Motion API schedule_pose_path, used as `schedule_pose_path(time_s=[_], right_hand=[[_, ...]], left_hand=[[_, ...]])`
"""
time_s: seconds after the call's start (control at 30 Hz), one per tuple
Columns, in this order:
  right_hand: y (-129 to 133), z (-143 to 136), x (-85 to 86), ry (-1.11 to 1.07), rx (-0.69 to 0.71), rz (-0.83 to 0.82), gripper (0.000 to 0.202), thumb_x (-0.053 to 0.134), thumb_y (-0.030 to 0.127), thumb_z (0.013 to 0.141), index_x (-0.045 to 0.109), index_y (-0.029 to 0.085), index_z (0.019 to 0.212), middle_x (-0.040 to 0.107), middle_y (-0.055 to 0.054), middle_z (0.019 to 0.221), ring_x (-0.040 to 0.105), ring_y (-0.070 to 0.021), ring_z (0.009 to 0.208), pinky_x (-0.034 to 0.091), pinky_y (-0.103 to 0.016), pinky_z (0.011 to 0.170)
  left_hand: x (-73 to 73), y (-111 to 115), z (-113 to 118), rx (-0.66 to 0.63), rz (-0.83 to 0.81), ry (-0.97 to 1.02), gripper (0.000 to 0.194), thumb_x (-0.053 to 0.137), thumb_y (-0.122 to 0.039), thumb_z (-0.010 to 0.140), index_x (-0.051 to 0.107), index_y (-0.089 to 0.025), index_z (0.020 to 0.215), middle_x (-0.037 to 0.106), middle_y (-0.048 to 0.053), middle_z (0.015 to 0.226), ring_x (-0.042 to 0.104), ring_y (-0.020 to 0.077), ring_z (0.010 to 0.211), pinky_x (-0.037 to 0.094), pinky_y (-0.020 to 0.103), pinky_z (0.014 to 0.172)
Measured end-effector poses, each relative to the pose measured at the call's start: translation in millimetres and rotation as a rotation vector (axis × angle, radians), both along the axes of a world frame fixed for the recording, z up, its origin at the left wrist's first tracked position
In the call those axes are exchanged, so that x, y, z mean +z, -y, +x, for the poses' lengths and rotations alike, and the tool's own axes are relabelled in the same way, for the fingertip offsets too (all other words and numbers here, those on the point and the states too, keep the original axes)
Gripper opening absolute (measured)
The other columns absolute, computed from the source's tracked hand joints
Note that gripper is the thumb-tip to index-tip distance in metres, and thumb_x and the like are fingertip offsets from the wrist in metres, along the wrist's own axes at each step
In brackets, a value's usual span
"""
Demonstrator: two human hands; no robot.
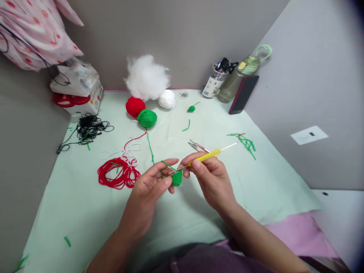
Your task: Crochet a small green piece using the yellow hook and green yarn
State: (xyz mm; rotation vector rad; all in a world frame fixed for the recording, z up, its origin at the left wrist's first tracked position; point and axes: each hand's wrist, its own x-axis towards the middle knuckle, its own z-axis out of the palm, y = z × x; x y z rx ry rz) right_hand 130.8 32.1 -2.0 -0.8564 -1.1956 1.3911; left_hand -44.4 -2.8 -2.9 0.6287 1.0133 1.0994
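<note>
Between the thumb and fingers of my left hand is a small green crochet piece, cup-like in shape. Green yarn runs over the raised left index finger. My right hand is closed around a crochet hook with a yellow handle. The hook's metal tip reaches to the top edge of the green piece; whether it sits inside a stitch I cannot tell. A strand leads from the left hand back to a green yarn ball. Scissors lie just behind my right hand, partly hidden by it.
Red and white yarn balls sit by fluffy white stuffing. Loose red yarn and tangled black yarn lie left. Green scraps lie right. A pen cup, bottle and phone stand at back right.
</note>
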Motion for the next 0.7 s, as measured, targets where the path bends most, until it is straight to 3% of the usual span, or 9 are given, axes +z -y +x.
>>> schedule_pose_path(time_s=[0.37, 0.47, 0.57, 0.7], right_hand=[[-0.4, 1.6, 4.1, -0.004, 0.066, 0.059, 0.023, 0.062, 0.038, 0.105, 0.076, 0.021, 0.098, 0.079, -0.004, 0.087, 0.071, -0.0133, 0.07, 0.062, -0.029, 0.071], [3.0, 3.4, 7.0, 0.112, 0.025, 0.145, 0.023, 0.059, 0.035, 0.107, 0.075, 0.021, 0.098, 0.078, -0.004, 0.088, 0.072, -0.0141, 0.071, 0.062, -0.029, 0.07], [8.1, 4.5, 9.0, 0.361, -0.04, 0.354, 0.02, 0.053, 0.027, 0.109, 0.072, 0.021, 0.105, 0.078, -0.005, 0.092, 0.074, -0.0157, 0.077, 0.063, -0.031, 0.073], [11.5, 2.7, 4.4, 0.731, -0.091, 0.859, 0.021, 0.051, 0.018, 0.107, 0.07, 0.02, 0.114, 0.08, -0.009, 0.097, 0.074, -0.0195, 0.084, 0.063, -0.034, 0.076]], left_hand=[[0.1, -3.3, -1.9, -0.005, 0.014, -0.045, 0.035, 0.086, -0.032, 0.078, 0.083, -0.028, 0.113, 0.067, 0.003, 0.089, 0.06, 0.0188, 0.088, 0.047, 0.029, 0.081], [1.1, -2.2, -2.9, 0.015, 0.034, -0.095, 0.034, 0.086, -0.029, 0.078, 0.083, -0.028, 0.112, 0.066, 0.001, 0.087, 0.06, 0.0179, 0.086, 0.049, 0.028, 0.079], [1.4, -0.8, -1.1, 0.061, 0.078, -0.18, 0.03, 0.084, -0.025, 0.079, 0.083, -0.027, 0.109, 0.067, 0.001, 0.088, 0.061, 0.0171, 0.086, 0.049, 0.027, 0.081], [4.4, 1.0, 5.3, 0.148, 0.056, -0.219, 0.04, 0.087, -0.022, 0.076, 0.08, -0.027, 0.115, 0.065, -0.002, 0.086, 0.056, 0.0129, 0.077, 0.048, 0.024, 0.077]])
